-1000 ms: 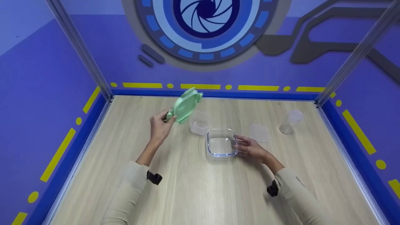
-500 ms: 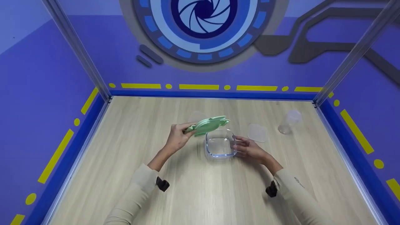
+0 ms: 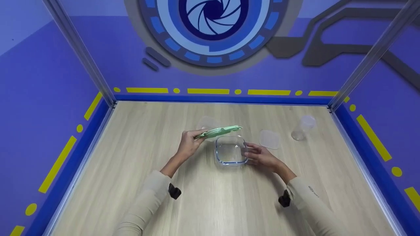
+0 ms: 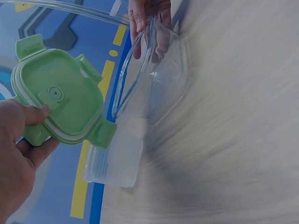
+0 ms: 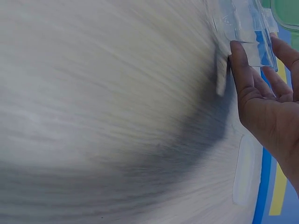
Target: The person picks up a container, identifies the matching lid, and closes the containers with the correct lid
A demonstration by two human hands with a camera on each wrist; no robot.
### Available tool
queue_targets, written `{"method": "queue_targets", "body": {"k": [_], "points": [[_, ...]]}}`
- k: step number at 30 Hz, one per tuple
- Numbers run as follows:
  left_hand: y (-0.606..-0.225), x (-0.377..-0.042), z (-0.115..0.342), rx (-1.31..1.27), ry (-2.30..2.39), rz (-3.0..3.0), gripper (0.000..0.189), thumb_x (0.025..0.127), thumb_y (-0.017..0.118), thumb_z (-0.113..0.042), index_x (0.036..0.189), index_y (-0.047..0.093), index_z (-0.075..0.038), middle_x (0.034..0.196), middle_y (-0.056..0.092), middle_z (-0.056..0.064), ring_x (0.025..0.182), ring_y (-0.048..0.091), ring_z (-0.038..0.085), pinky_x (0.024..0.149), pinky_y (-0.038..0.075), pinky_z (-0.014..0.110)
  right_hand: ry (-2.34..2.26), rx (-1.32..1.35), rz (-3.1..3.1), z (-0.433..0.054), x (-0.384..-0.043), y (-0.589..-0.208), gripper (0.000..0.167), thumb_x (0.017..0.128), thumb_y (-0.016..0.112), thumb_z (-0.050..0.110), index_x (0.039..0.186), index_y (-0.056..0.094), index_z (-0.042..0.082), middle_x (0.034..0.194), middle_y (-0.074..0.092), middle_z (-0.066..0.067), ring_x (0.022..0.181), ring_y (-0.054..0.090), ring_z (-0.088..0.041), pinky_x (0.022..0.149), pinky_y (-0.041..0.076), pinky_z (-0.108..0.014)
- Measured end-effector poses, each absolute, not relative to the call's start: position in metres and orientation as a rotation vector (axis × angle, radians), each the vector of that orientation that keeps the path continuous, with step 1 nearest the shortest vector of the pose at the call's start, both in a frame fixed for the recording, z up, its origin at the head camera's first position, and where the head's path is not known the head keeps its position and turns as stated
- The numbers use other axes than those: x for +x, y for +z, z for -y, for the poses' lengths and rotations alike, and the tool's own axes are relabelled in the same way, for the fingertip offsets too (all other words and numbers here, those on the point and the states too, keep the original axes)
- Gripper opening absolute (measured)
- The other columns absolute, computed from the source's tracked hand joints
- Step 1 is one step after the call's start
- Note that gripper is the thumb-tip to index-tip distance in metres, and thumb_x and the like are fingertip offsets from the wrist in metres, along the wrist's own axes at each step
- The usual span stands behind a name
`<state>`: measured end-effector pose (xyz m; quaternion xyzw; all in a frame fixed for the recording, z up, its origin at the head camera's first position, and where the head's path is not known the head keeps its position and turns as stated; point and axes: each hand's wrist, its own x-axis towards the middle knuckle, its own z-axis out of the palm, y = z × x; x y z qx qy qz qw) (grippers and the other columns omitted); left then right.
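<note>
A pale green clip lid with flaps at its edges is pinched by one corner in my left hand, thumb on one face and fingers behind. Tilted, it hovers above the back left edge of a square glass food container, whose top is uncovered. The left wrist view shows the face of the lid with a round valve. My right hand touches the right wall of the glass container with extended fingers, as the right wrist view also shows. The container stands on the table.
Behind the lid stands a frosted plastic box, partly hidden in the head view. To the right lie a flat translucent lid and, further on, a clear cup. Blue panels with metal posts border the table.
My left hand has carried the green lid right and nearer the glass container, tipping it from steep to almost flat. The right hand has stayed against the container.
</note>
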<state>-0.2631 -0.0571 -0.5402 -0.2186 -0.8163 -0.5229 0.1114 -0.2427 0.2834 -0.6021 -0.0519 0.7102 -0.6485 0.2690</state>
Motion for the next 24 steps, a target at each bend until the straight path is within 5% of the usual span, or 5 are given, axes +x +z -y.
{"method": "queue_targets", "body": {"k": [12, 24], "points": [[-0.556, -0.271, 0.038, -0.805, -1.581, 2.295, 0.021, 0.088, 0.074, -0.001, 0.107, 0.081, -0.007, 0.112, 0.078, 0.011, 0.108, 0.075, 0.030, 0.094, 0.058, 0.032, -1.772, -0.146, -1.852, -0.284, -0.239, -0.602, 0.073, 0.106, 0.056, 0.020, 0.162, 0.014, -0.001, 0.166, 0.021, -0.030, 0.151, 0.032, -0.045, 0.113, 0.045, -0.050], [-0.581, -0.269, 0.025, -1.029, -1.543, 2.183, 0.024, 0.085, 0.068, 0.017, 0.099, 0.081, 0.002, 0.103, 0.079, 0.016, 0.113, 0.071, 0.039, 0.101, 0.055, 0.041, -1.783, -0.123, -1.827, -0.280, -0.236, -0.607, 0.070, 0.109, 0.050, 0.028, 0.164, 0.014, 0.003, 0.170, 0.020, -0.020, 0.155, 0.030, -0.032, 0.117, 0.043, -0.044]]}}
